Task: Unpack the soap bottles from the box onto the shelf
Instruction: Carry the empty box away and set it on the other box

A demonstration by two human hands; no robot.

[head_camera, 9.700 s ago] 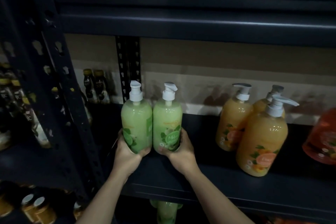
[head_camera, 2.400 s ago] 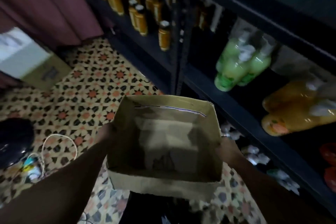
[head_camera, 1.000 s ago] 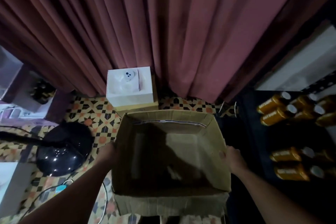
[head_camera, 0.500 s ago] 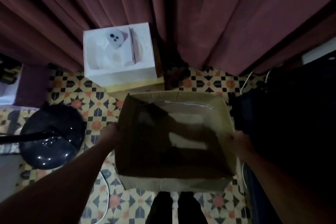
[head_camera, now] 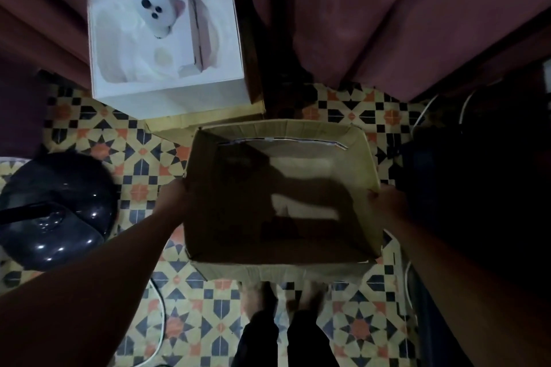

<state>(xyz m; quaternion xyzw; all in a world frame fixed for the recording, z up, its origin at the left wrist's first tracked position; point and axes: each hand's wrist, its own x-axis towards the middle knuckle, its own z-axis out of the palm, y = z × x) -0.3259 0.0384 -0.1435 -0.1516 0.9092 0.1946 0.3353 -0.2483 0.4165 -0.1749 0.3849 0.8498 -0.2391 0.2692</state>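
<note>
here, box (head_camera: 362, 188) between both hands' grip

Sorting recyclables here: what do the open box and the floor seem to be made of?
The box, held by left hand and right hand: brown matte cardboard, with fluted cut edges. The floor: probably patterned tile or vinyl; repeating geometric print.

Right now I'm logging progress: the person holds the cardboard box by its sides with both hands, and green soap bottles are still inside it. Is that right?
Not quite. The head view shows the cardboard box empty: only its bare, shadowed bottom, with no bottles inside. The rest holds: the left hand takes the left wall and the right hand the right wall, above the patterned tile floor.
</note>
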